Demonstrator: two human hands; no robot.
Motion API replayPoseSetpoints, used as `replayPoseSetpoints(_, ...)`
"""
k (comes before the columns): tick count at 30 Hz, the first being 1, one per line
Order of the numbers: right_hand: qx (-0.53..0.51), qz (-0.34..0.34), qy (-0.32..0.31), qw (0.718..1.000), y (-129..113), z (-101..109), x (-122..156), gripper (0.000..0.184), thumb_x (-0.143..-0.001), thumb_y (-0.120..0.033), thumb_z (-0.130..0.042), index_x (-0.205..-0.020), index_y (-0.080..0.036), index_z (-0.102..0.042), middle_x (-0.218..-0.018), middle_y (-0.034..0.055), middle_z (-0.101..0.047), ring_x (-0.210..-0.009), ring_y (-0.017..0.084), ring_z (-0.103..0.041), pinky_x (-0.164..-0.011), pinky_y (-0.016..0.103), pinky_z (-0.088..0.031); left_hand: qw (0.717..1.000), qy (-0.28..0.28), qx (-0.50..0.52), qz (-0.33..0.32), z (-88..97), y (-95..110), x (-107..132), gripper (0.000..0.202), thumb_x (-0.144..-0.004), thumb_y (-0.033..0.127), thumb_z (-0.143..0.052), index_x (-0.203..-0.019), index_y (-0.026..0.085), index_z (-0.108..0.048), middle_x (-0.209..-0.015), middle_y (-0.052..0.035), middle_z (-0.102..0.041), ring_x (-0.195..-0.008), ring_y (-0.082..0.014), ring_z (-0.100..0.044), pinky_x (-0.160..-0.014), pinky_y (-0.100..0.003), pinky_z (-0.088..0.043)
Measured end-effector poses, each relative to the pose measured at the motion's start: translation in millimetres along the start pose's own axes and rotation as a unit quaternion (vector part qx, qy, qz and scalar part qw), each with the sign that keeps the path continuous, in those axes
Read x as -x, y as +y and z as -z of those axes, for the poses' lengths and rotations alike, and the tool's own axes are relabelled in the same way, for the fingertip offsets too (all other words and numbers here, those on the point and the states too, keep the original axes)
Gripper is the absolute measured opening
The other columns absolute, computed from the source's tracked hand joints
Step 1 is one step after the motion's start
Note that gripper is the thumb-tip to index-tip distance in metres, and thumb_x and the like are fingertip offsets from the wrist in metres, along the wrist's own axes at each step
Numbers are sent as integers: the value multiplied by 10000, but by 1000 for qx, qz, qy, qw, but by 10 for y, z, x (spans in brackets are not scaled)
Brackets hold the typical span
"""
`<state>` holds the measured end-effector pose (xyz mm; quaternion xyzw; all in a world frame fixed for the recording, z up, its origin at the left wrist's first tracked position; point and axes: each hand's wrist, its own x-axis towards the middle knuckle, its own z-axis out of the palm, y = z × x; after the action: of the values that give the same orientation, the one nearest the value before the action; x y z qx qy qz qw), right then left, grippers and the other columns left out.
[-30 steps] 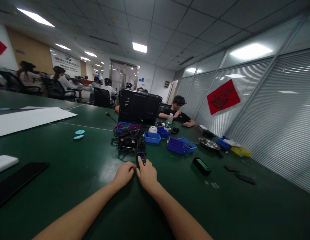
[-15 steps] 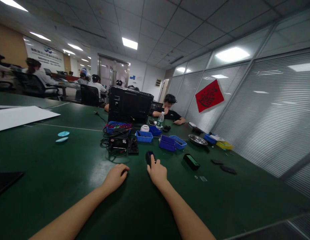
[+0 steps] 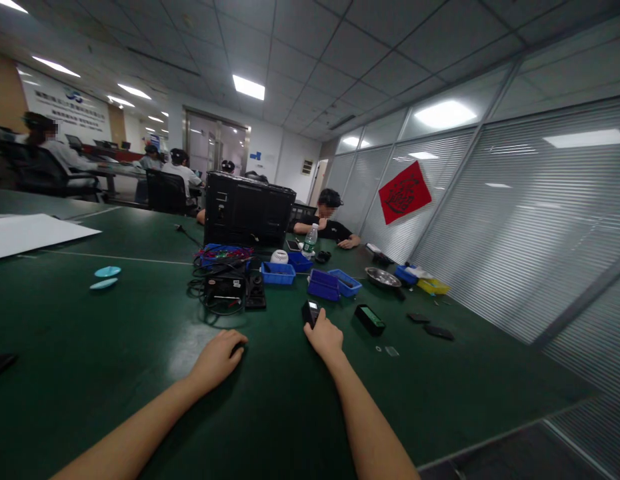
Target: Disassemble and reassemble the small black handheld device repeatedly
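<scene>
My right hand point(image 3: 326, 337) grips a small black handheld device point(image 3: 308, 316) with a small screen, which is lit white at its far end. The fingers close around its near end and hide part of it. To the left, my left hand point(image 3: 217, 357) rests on the green table point(image 3: 270, 413), fingers loosely curved, thumb apart, nothing visible in it. Right of the device lies a black case with a green face point(image 3: 370, 320). A clear small plate point(image 3: 392, 351) and a small ring point(image 3: 379, 349) lie near it.
Beyond my hands stand a black box with cables point(image 3: 224, 288), blue bins point(image 3: 278, 273), a bottle point(image 3: 310, 241) and a large black monitor-like panel point(image 3: 250, 210). A metal bowl point(image 3: 383, 278) and flat black pieces point(image 3: 439, 331) lie right. A person point(image 3: 333, 223) sits across the table.
The device's dark screen is now lit. My right index finger, stretched over the device before, has drawn back, and the hand grips it slightly farther right. The view has shifted slightly.
</scene>
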<state>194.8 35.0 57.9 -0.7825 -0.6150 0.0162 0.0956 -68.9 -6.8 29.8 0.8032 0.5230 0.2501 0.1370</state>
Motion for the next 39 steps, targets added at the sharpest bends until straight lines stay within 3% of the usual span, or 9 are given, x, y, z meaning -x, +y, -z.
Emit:
replayPoseSetpoints(5, -79, -58, 83, 992, 163, 244, 14, 612, -819, -473, -329, -1327, -142, -245, -1115, 164, -538, -919, 282, -563, -740, 376, -414, 1000, -10, -6, 2, 16, 10, 3, 226, -777, 224, -438, -938, 221, -597, -977, -27, -608, -944, -164, -515, -852, -280, -371)
replayPoseSetpoints(9, -294, -27, 160, 942, 153, 253, 33, 586, -810, -470, -358, -1303, -168, -260, -1121, 134, -533, -931, 234, -556, -732, 318, -432, 1000, -12, -4, 0, 26, 16, 5, 228, -780, 227, -431, -935, 226, -598, -974, -26, -608, -951, -170, -515, -859, -291, -370)
replayPoseSetpoints(15, -664, -24, -128, 736, -184, -111, 75, 295, -794, -445, -384, -883, -171, -449, -567, -13, -508, -396, 96, -446, -366, 195, -352, 999, 9, 37, 22, -28, -35, 2, 353, -767, 232, -434, -1110, 193, -506, -1031, -51, -591, -951, -175, -531, -862, -301, -387)
replayPoseSetpoints(18, -658, -80, -283, 693, -276, -192, 121, 318, -834, -466, -287, -775, -185, -423, -469, -32, -469, -298, 68, -352, -301, 144, -240, 997, 35, 60, 36, -49, -53, 1, 501, -750, 252, -451, -1239, 176, -374, -1112, -67, -553, -912, -170, -553, -848, -303, -407)
replayPoseSetpoints(25, -495, -12, -365, 788, -269, -235, 197, 439, -872, -446, -163, -793, -158, -485, -398, -10, -488, -258, 85, -335, -292, 157, -255, 999, 7, 40, -19, -16, 35, 37, 699, -693, 322, -565, -1319, 268, -260, -1281, -38, -447, -1075, -202, -493, -921, -319, -375)
replayPoseSetpoints(28, -353, 78, -270, 892, -280, -221, 221, 463, -881, -415, -200, -725, -141, -539, -438, 20, -526, -329, 103, -425, -375, 190, -338, 999, -8, 18, -46, -19, 98, 28, 700, -677, 332, -592, -1308, 284, -294, -1297, -25, -439, -1154, -213, -424, -968, -331, -327)
replayPoseSetpoints(31, -184, 106, -72, 974, -234, -116, 208, 421, -877, -382, -288, -679, -156, -583, -615, 60, -607, -536, 131, -545, -513, 210, -372, 999, -16, 4, -31, -45, 149, -8, 620, -694, 325, -576, -1273, 267, -364, -1235, -36, -499, -1115, -215, -452, -958, -342, -327)
replayPoseSetpoints(35, -122, 43, 86, 988, -18, 55, 101, 382, -891, -363, -258, -865, -213, -609, -816, 40, -625, -716, 148, -567, -586, 222, -352, 999, -25, -3, -26, -60, 186, -49, 562, -689, 344, -583, -1224, 269, -427, -1193, -31, -535, -1090, -215, -468, -942, -338, -333)
replayPoseSetpoints(39, -119, -7, 94, 988, 139, 42, -14, 429, -877, -440, -253, -1035, -199, -571, -1017, 73, -561, -848, 163, -557, -629, 231, -374, 999, -24, 10, -33, -47, 182, -53, 559, -682, 351, -593, -1213, 277, -436, -1172, -22, -548, -1061, -204, -484, -914, -315, -356)
